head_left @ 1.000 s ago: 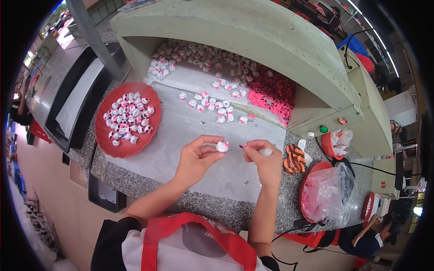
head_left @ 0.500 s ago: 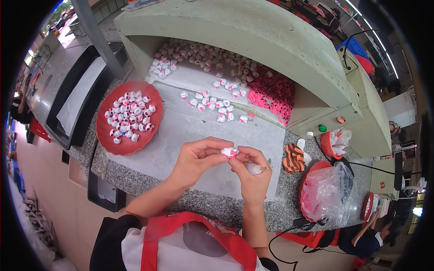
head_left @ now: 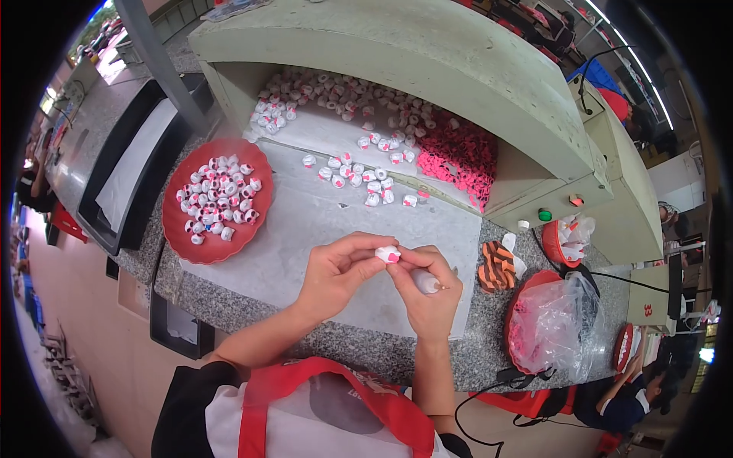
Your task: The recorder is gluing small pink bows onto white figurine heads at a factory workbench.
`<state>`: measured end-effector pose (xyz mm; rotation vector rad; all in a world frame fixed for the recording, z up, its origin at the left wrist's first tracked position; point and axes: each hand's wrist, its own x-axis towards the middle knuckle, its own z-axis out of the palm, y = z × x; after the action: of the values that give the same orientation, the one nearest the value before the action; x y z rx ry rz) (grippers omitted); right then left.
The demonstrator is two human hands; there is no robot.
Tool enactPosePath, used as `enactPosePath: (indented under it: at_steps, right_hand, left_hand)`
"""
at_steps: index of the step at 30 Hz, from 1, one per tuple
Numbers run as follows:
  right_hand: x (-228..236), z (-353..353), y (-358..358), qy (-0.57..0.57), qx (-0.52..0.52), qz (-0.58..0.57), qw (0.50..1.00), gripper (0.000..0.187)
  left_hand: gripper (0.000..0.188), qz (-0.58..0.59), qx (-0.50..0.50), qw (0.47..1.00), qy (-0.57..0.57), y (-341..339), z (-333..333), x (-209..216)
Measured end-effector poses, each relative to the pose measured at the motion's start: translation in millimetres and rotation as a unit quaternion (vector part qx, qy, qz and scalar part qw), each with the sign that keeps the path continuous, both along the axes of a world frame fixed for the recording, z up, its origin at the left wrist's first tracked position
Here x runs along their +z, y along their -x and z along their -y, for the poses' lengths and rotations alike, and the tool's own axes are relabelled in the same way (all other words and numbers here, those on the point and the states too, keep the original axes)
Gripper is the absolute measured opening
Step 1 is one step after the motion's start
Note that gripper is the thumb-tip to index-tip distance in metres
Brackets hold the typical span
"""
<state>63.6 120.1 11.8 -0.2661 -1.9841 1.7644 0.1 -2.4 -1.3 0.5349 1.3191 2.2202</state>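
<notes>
White piece (head_left: 385,253), partly hidden between left hand (head_left: 332,273), right hand (head_left: 429,308).

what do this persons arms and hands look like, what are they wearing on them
The left hand and right hand are bare: no gloves, watch or bracelet can be seen. The forearms are uncovered too, below black sleeves. The front shows a whitish garment with red trim.
</notes>
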Motion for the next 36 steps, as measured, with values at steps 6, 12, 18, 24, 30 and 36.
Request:
enactPosePath:
  at_steps: [6,12,18,24,30,36]
  right_hand:
    - [-5,-4,-1,-0.047,0.023,-0.024,0.998,0.019]
    - [-9,-3,-1,-0.040,0.032,-0.015,0.999,0.023]
    - [-7,-3,-8,-0.089,0.021,-0.074,0.993,0.036]
    - [-6,-14,-13,0.121,0.128,-0.070,0.982,0.021]
    - [-10,-2,-11,0.230,0.110,-0.037,0.966,0.015]
    - [-23,11,1,0.240,0.105,0.006,0.965,0.011]
  left_hand:
    - [0.024,-0.027,0.034,0.999,0.008,-5,0,-3]
    - [0.026,0.038,0.012,0.999,0.011,-2,3,-7]
    - [0.022,0.191,-0.035,0.981,0.008,-1,5,3]
    - [0.036,-0.144,-0.054,0.986,0.057,-7,14,6]
    - [0.020,-0.071,-0.039,0.993,0.089,-10,19,12]
    - [0.022,-0.022,-0.002,0.999,0.049,-9,29,0]
